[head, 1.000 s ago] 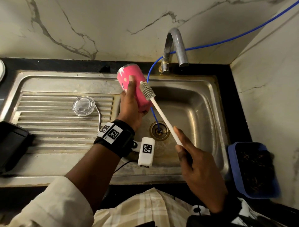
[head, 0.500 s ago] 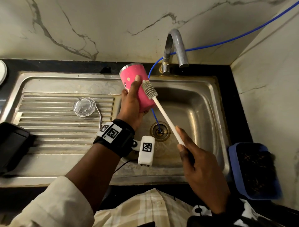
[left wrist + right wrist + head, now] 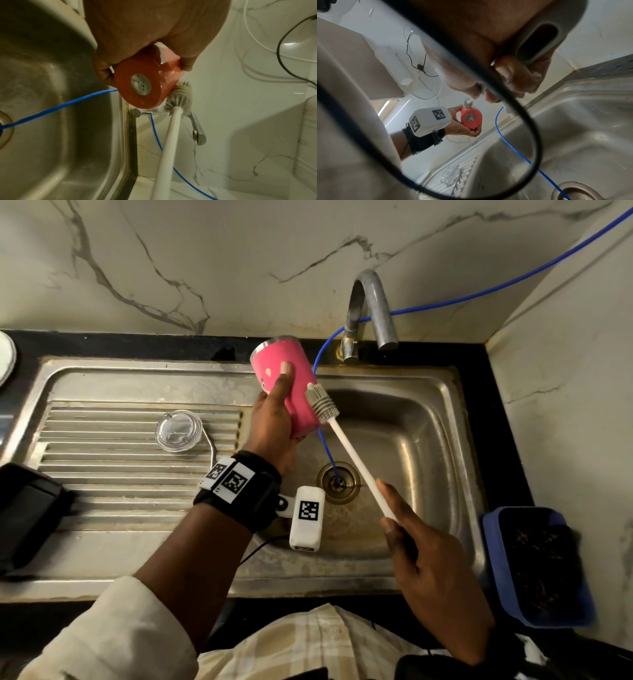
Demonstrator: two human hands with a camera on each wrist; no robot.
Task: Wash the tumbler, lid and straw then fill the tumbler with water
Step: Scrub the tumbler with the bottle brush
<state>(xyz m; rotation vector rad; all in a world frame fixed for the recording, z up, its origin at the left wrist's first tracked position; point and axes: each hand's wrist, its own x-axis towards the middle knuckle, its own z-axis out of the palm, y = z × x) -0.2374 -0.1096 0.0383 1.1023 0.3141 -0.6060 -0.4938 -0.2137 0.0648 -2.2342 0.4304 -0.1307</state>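
Ribbed grey brush (image 3: 321, 405) slid down smooth pink tumbler (image 3: 286, 378).

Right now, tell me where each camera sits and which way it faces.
Head: above, looking down at the sink; both forearms, left hand holding the tumbler, right hand holding the brush.
Left wrist: under the left palm, facing the tumbler's base and tap; palm and fingertips show.
Right wrist: low under the right hand, facing the left hand; fingers show.
Shared: tumbler, brush head and blue tube appear in all three.
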